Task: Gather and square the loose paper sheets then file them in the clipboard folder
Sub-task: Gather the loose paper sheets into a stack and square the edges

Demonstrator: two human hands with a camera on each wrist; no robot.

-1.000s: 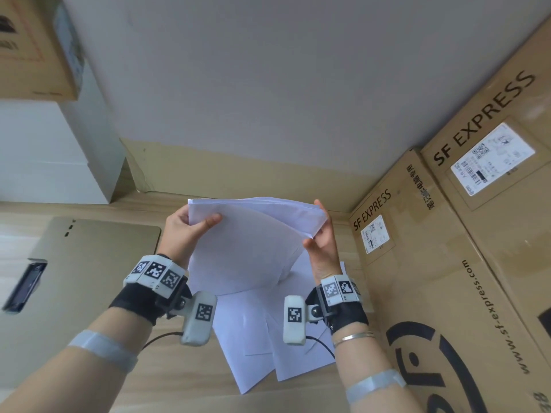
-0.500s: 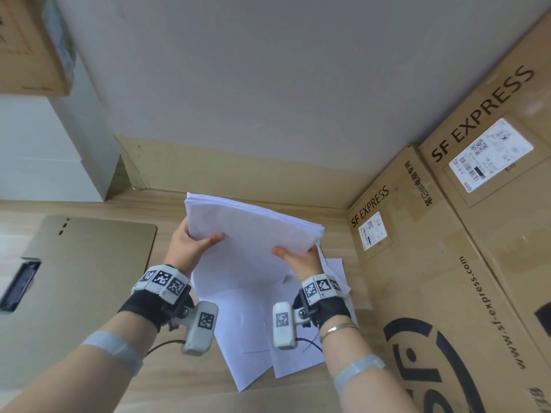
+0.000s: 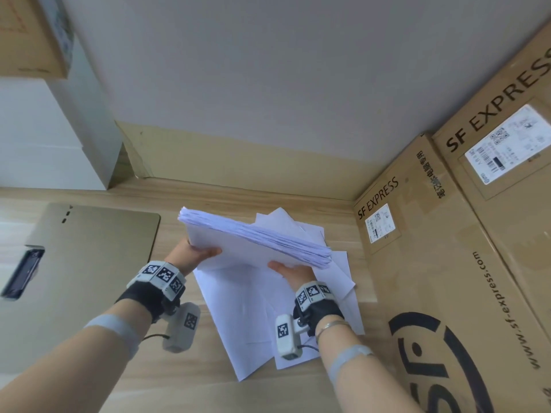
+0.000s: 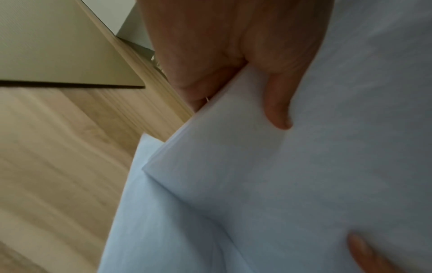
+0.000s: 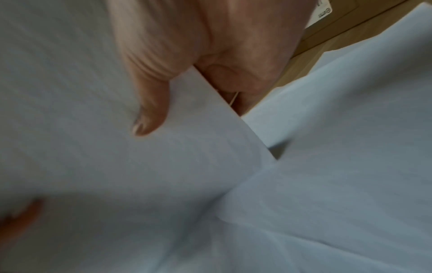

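Note:
A thick stack of white paper sheets (image 3: 256, 245) hangs tilted above the wooden table, its top edge towards me and roughly even. My left hand (image 3: 190, 256) grips its left side, thumb on the near face (image 4: 278, 114). My right hand (image 3: 290, 274) grips its right side the same way, thumb across the sheet (image 5: 149, 118). Several loose sheets (image 3: 247, 320) lie spread on the table beneath the stack. The olive clipboard folder (image 3: 89, 263) lies flat to the left, a dark clip (image 3: 22, 274) at its left edge.
Large SF Express cardboard boxes (image 3: 447, 263) wall in the right side. A white box (image 3: 50, 138) with a cardboard box on top stands at the back left. A grey wall (image 3: 268, 84) closes the back, and the wooden table (image 3: 185, 377) runs under everything.
The stack has tipped from upright and bowed to a flatter tilt with its edges drawn even. My right hand went from the side edge to a grip with the thumb on the near face.

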